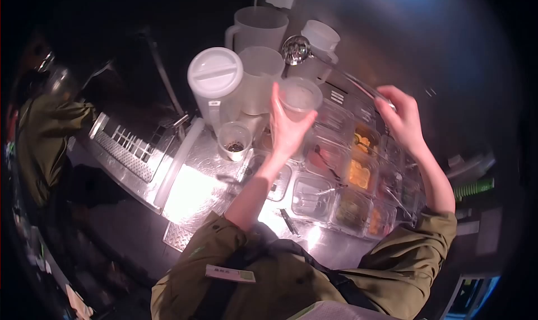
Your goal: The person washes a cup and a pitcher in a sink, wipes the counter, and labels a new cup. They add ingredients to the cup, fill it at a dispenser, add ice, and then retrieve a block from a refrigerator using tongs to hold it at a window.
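My left hand (288, 131) is wrapped round a clear plastic cup (301, 96), its thumb and fingers on opposite sides. My right hand (399, 115) grips the handle of a metal ladle (296, 50), whose round bowl is up and to the left, above the held cup and near the pitchers. What the held cup contains is too unclear to tell. Left of my left hand, another clear cup (234, 142) with dark bits at its bottom stands on the metal counter (193, 191).
A white-lidded pitcher (216, 73) and several translucent pitchers stand at the back. Clear containers, some with orange slices (359, 173), fill the right side. A metal drip grate (126, 152) lies left. Another person's sleeve (47, 129) shows at far left.
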`<state>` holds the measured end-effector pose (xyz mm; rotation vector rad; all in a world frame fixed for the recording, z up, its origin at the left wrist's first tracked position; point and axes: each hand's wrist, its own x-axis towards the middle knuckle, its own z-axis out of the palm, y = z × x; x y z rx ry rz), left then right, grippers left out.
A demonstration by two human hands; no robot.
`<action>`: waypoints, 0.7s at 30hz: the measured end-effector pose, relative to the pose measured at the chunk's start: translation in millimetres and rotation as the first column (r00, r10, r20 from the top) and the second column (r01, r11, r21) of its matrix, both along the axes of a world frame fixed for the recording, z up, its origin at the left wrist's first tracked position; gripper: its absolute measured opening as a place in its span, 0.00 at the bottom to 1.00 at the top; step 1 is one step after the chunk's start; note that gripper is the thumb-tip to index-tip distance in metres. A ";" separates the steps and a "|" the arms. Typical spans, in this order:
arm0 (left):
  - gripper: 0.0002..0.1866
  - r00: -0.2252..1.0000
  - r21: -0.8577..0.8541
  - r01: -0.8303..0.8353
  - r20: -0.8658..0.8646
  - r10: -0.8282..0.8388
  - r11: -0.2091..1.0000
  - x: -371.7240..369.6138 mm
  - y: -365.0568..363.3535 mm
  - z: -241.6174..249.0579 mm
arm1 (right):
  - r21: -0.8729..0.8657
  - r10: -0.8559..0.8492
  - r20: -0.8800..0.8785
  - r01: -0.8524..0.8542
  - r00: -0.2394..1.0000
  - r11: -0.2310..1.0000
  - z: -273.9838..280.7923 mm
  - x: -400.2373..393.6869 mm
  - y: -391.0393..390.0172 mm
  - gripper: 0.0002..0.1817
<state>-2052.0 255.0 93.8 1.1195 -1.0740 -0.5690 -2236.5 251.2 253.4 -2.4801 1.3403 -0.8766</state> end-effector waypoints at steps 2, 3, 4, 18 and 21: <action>0.52 0.993 0.005 0.114 -0.002 -0.114 0.993 4.9 32.8 0.7 | 0.031 -0.006 -0.043 0.007 0.999 0.999 2.3 24.2 -32.1 0.14; 0.52 0.987 0.007 0.163 0.000 -0.163 0.987 8.8 52.2 0.2 | 0.023 -0.018 -0.111 0.021 0.994 0.999 1.0 40.2 -48.5 0.14; 0.53 0.974 0.010 0.225 -0.002 -0.225 0.974 16.2 75.4 6.2 | -0.066 -0.029 -0.221 0.014 0.975 0.998 -8.5 55.2 -71.0 0.13; 0.47 0.983 0.201 -0.179 0.007 0.181 0.963 219.3 301.0 -73.9 | -0.690 0.098 -0.002 -0.073 0.995 0.720 -7.1 208.8 -41.5 0.13; 0.46 0.971 0.157 -0.237 0.048 0.232 0.959 285.2 294.7 -72.0 | -0.808 0.433 0.037 -0.228 0.901 0.544 7.0 286.9 56.8 0.13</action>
